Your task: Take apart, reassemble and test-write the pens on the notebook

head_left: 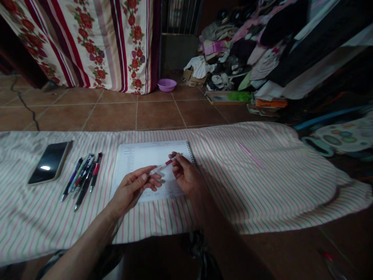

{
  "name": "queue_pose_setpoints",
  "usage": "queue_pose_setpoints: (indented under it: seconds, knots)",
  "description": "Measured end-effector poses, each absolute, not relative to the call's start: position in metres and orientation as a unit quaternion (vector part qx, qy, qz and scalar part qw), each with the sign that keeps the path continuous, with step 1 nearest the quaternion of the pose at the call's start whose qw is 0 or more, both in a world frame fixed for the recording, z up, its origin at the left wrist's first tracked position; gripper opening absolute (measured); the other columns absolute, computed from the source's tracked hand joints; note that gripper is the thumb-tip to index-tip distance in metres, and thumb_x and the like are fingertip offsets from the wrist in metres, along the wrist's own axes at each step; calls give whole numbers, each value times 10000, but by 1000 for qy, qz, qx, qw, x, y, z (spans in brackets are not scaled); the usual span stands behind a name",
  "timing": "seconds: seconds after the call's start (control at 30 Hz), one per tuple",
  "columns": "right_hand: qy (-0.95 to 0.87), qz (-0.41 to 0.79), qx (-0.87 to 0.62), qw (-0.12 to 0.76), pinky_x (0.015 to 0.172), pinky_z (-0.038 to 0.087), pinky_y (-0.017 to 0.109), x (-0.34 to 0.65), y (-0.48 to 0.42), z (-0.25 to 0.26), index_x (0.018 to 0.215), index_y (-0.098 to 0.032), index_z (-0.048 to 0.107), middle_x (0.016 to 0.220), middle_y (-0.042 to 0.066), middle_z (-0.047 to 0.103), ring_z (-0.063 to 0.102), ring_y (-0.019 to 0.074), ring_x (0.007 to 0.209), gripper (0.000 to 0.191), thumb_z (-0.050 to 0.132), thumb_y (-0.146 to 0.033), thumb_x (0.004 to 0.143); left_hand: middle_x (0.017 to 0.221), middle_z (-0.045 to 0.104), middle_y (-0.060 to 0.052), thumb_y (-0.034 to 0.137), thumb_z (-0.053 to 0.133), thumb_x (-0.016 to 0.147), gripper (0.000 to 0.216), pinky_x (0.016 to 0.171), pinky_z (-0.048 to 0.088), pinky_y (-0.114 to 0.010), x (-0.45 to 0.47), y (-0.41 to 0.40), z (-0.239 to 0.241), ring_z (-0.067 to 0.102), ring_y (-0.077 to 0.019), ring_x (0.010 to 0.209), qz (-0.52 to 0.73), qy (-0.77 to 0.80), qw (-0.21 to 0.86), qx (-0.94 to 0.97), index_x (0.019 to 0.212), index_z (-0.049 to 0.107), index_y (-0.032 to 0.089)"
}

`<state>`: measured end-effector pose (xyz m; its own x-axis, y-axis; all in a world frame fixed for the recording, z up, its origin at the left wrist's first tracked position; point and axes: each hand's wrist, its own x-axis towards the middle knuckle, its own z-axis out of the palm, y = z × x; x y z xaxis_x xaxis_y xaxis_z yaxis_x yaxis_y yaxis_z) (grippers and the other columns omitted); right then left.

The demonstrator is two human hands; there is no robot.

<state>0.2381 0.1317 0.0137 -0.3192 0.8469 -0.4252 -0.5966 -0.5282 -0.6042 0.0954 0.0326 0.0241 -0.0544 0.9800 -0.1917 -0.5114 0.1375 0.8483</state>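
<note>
Above a spiral notebook (148,153), both my hands hold one slim white pen (159,168) with a red section. My left hand (132,184) pinches its lower-left end between thumb and fingers, the other fingers loosely spread beneath. At the upper-right tip, my right hand (186,175) closes its thumb and fingertips on the pen. The pen lies slantwise between them. Printed lines show along the notebook's left and lower edges, and the spiral is on its right. My hands cover part of the page.
Left of the notebook lie several pens (84,175) in a bunch and a dark phone (50,162). A thin pink stick-like thing (250,154) rests on the striped cloth (233,194) to the right. Beyond on the floor stand a purple basin (167,85) and piled clothes (233,54).
</note>
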Motion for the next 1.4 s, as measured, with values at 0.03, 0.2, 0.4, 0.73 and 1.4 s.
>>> queue_pose_setpoints:
  seconds: [0.03, 0.2, 0.4, 0.73, 1.4]
  knots:
    - [-166, 798, -358, 455, 411, 424, 58, 238, 132, 13, 707, -147, 677, 709, 4, 690, 528, 7, 477, 25, 698, -160, 702, 904, 690, -145, 295, 674, 721, 358, 650, 458, -321, 95, 33, 24, 648, -231, 769, 591, 412, 635, 279, 1032, 655, 118]
    - [-155, 814, -323, 457, 405, 421, 59, 235, 131, 14, 746, -130, 672, 729, 9, 685, 520, 3, 467, 37, 672, -114, 712, 905, 704, -128, 258, 696, 708, 314, 665, 471, -327, 95, 33, 18, 657, -231, 780, 605, 408, 623, 281, 1000, 673, 144]
    - [-142, 836, -319, 422, 372, 406, 71, 233, 130, 18, 797, -117, 647, 747, 48, 702, 525, 13, 449, 88, 570, -156, 812, 884, 712, -120, 229, 706, 701, 303, 655, 483, -304, 96, 34, 19, 662, -210, 763, 612, 399, 618, 289, 993, 682, 151]
    - [-105, 845, -310, 422, 356, 394, 69, 230, 131, 20, 796, -103, 622, 717, 66, 698, 534, 15, 423, 134, 512, -151, 856, 902, 713, -103, 222, 703, 706, 294, 679, 483, -296, 99, 36, 24, 658, -199, 784, 609, 375, 624, 313, 999, 686, 194]
    - [-140, 836, -300, 439, 347, 383, 82, 229, 126, 21, 747, -129, 601, 622, -18, 643, 417, -2, 365, 110, 642, -228, 772, 880, 715, -98, 234, 706, 701, 320, 651, 496, -315, 116, 39, 31, 663, -220, 770, 601, 348, 647, 315, 1018, 680, 201]
